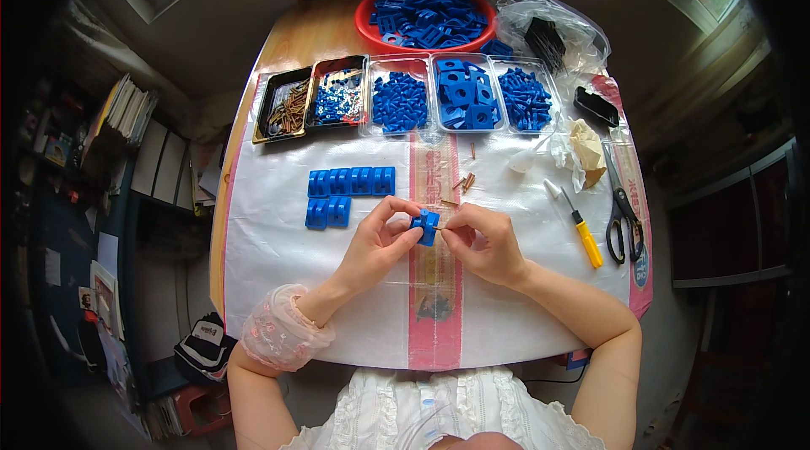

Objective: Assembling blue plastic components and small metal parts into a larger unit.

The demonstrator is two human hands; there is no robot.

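Over white sheeting (278, 281), left hand (375, 247) fingers pinch a blue block (425, 226); right hand (489, 243) fingers press a pin into it.

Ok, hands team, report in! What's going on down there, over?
Left hand grips small blue plastic block. Right hand pinches thin pin at block's side. Finished blue blocks lined up left; nothing between hands.

A plastic sheet (278, 281) covers the table (278, 37). At its far edge stands a round basin (364, 21) holding plastic parts, with a plastic bag (553, 28) to its right. In front of these runs a row of five trays (403, 96). Nearer the person, left of centre, finished blocks (351, 181) lie in two rows. To the right lie a screwdriver (582, 235) and, beyond it, scissors (623, 214). Loose pins (467, 182) lie at centre, behind the left hand (375, 243) and right hand (489, 243), which meet on a single block (425, 226).
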